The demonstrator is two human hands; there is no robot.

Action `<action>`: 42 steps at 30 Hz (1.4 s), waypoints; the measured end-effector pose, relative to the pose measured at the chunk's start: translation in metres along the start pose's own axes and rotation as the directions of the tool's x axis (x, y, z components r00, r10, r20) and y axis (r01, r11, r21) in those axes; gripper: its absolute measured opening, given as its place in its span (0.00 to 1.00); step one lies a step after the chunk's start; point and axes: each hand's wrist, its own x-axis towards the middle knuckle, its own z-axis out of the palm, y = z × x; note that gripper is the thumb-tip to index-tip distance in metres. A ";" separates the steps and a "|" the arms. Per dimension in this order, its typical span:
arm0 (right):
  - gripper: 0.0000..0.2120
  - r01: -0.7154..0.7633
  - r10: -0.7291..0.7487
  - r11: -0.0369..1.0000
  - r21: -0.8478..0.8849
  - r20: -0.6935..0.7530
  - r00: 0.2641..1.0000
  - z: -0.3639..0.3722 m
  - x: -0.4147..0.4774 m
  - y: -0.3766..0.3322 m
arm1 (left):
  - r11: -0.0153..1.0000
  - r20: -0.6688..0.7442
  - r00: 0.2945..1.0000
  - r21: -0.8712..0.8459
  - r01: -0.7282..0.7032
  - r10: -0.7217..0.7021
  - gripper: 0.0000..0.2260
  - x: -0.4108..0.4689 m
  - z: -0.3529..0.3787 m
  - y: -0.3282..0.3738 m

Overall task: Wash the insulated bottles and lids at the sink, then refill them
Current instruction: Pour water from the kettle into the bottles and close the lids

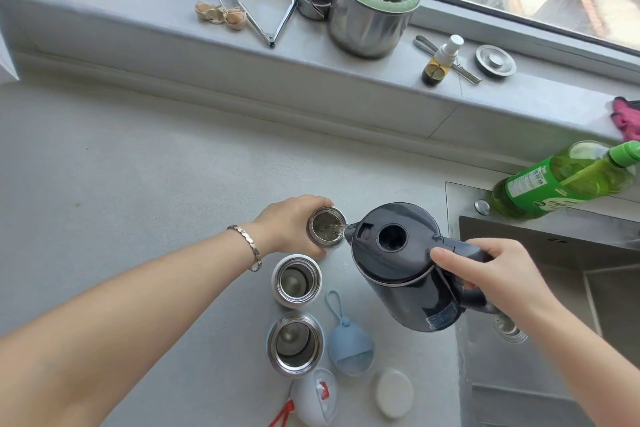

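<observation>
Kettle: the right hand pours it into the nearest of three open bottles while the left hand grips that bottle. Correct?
No: the head view shows the right hand pouring the kettle into the farthest bottle; the left hand grips that one.

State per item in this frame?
far bottle: uncapped, upright, water pouring in
middle bottle: uncapped, upright
near bottle: uncapped, upright
kettle: tilted, pouring
blue lid: off, on counter
round white lid: off, on counter
red-strapped lid: off, on counter
left hand: grips far bottle
right hand: grips kettle handle
</observation>
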 end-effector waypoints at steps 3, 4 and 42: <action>0.16 0.009 -0.008 0.991 0.130 -0.011 1.000 0.006 -0.002 0.009 | 1.000 -0.043 0.999 0.001 0.007 -0.007 0.30 0.000 0.002 0.003; 0.17 0.038 -0.034 0.988 0.151 -0.028 0.999 0.009 -0.003 0.010 | 1.000 -0.060 0.998 -0.009 0.010 -0.011 0.27 0.000 0.003 0.004; 0.24 0.241 -0.241 0.971 0.002 0.057 0.969 -0.012 -0.068 -0.024 | 0.927 -0.208 0.966 -0.368 0.070 -0.155 0.36 -0.126 0.018 0.016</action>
